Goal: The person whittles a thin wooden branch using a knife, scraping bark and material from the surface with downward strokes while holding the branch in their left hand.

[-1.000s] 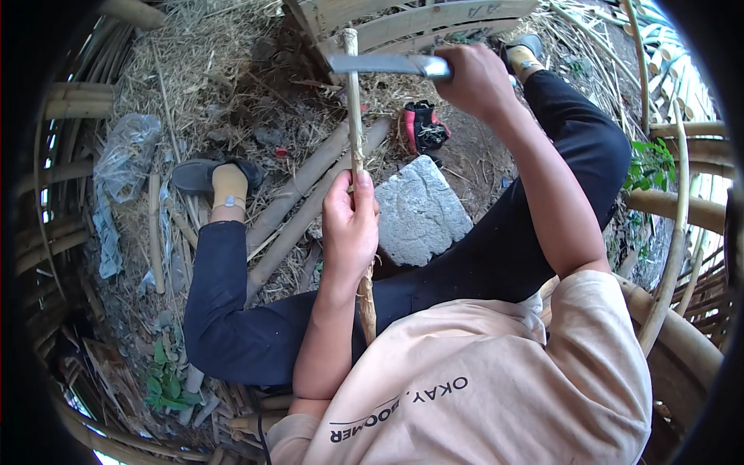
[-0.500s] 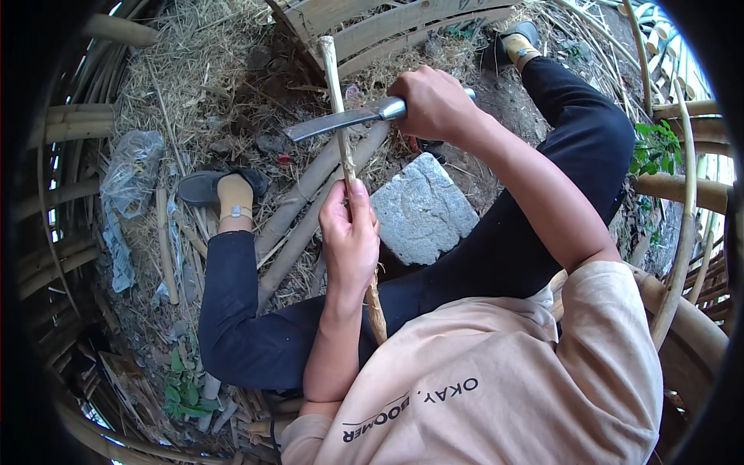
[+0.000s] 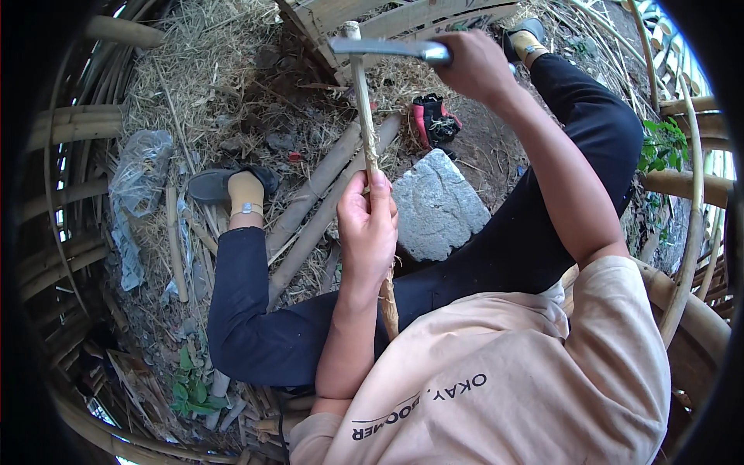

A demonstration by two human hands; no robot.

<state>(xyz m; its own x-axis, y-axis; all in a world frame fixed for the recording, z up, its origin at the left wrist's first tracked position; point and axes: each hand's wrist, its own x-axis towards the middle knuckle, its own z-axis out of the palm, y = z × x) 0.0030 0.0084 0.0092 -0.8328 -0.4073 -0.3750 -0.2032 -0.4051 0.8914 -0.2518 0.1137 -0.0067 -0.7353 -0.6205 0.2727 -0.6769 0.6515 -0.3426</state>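
My left hand (image 3: 367, 225) is closed around a pale, peeled wooden stick (image 3: 362, 101), its thumb lying along the wood. The stick stands lengthwise away from me. Its lower end (image 3: 389, 306) reaches back past my wrist to my shirt. In my right hand (image 3: 477, 68) is the handle of a long-bladed knife (image 3: 384, 48), gripped with the fingers wrapped round it. The blade crosses the stick close to its far end. Below my left grip, the stick's surface looks rougher and browner.
A grey stone block (image 3: 438, 205) lies between my legs. Beyond it is a red and black object (image 3: 435, 120). Bamboo poles (image 3: 314, 186) rest on the straw-covered ground. A clear plastic bag (image 3: 141, 170) lies at left, and a wooden slatted panel (image 3: 411, 17) stands ahead.
My right hand has moved the knife away from me along the stick, from its middle to near its far end. A red and black object has come into fuller sight.
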